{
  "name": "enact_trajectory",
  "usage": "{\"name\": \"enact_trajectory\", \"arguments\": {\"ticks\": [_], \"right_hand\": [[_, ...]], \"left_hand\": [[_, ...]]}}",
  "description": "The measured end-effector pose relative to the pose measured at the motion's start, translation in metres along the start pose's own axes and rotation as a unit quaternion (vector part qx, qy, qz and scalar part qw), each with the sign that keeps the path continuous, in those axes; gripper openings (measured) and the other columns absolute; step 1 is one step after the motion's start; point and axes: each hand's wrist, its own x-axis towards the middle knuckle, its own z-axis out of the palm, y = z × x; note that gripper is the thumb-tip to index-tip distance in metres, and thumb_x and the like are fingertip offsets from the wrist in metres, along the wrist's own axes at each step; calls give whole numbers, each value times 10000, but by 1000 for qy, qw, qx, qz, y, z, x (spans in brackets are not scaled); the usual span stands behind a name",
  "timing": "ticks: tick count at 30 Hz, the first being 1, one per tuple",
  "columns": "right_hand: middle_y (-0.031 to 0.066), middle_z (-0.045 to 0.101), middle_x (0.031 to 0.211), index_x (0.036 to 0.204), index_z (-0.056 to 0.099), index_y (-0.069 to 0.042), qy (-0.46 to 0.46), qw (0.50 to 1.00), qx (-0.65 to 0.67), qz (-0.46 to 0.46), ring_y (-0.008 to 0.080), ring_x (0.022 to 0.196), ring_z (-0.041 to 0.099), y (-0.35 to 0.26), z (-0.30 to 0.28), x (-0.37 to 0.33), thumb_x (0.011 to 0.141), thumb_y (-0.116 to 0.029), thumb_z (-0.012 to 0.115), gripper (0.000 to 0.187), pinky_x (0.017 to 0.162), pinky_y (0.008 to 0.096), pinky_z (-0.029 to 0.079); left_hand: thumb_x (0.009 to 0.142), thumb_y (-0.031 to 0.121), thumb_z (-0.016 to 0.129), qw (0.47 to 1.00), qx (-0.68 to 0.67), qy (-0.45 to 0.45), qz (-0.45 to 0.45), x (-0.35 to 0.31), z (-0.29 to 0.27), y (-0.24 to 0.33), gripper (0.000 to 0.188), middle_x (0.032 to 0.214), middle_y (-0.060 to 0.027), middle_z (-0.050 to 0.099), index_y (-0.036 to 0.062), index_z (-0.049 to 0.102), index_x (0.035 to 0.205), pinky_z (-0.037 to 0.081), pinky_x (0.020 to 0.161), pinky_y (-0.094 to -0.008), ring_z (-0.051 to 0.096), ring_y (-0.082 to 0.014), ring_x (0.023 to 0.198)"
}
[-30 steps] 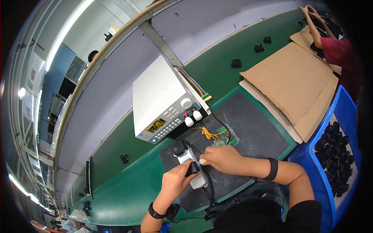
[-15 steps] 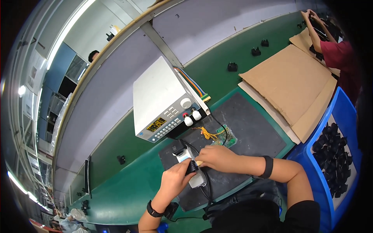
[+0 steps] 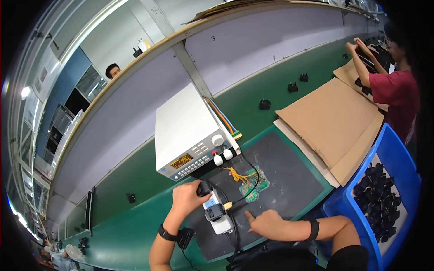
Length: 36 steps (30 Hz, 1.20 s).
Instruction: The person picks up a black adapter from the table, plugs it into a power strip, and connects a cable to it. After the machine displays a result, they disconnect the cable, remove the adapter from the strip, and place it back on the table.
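My left hand [image 3: 187,198] is closed around a black plug adapter [image 3: 204,188] at the far end of a white power strip [image 3: 221,226]. Whether that adapter is seated in the strip, I cannot tell. Nearer to me, a second black plug adapter [image 3: 214,212] sits on the strip, with a yellowish cable plug [image 3: 228,205] at its right side. From this plug a black cable [image 3: 250,192] curves over to the bench instrument. My right hand [image 3: 267,224] rests over the dark mat with its index finger stretched out and nothing visible in it.
A white bench instrument [image 3: 190,131] stands behind the strip. Green circuit boards [image 3: 257,183] with yellow wires lie on the dark mat [image 3: 289,167]. Flat cardboard [image 3: 330,122] and a blue bin [image 3: 348,198] of black adapters are at right. Another person [image 3: 393,86] works beyond.
My left hand has shifted from the nearer adapter to the one at the strip's far end. My right hand has let go of the yellowish plug and drawn back to the right.
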Motion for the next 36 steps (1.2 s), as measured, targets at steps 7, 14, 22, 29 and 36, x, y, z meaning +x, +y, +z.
{"name": "enact_trajectory", "arguments": {"ticks": [7, 14, 22, 29, 36], "right_hand": [[100, 547, 498, 1293, 448, 44, -71, 995, -26, 59, 275, 453, 576, 5, -2, -6, 867, -479, 516, 678, 403, 386, 437], [118, 642, 862, 1034, 621, -31, 278, 915, 264, 123, 286, 757, 624, 103, -134, 26, 790, -335, 659, 392, 659, 354, 483], [150, 167, 1494, 1432, 211, -314, 218, 879, -4, 425, 396, 1210, 427, 288, -92, 165, 684, -256, 775, 939, 944, 504, 412], [135, 371, 1389, 1317, 398, -291, 212, 877, 54, 427, 339, 1174, 476, 345, -66, 219, 639, -248, 800, 789, 934, 477, 424], [80, 579, 1012, 1142, 524, -38, 529, 693, 439, 219, 158, 827, 606, 249, -135, 160, 817, -178, 646, 375, 670, 274, 495]], "left_hand": [[516, 283, 807, 991, 13, 101, -92, -60, -87, 8, 472, 760, -110, 658, 66, 665, 910, 502, 633, -327, 642, -259, 679], [650, 424, 738, 935, 108, 188, -282, -24, 10, -205, 460, 756, -155, 661, 59, 659, 918, 506, 641, -435, 640, -343, 719], [668, 349, 762, 947, 30, 199, -250, -29, 75, -238, 747, 1157, -225, 568, -17, 471, 1251, 461, 836, -439, 558, -383, 1031], [727, 80, 662, 956, 97, 278, 21, -44, -16, -92, 609, 1283, -198, 503, -6, 444, 1288, 384, 936, -399, 513, -340, 1134], [673, 40, 677, 942, 62, 315, 97, -44, -40, -29, 425, 1137, -161, 602, 9, 591, 1088, 469, 782, -352, 610, -287, 964]]}}
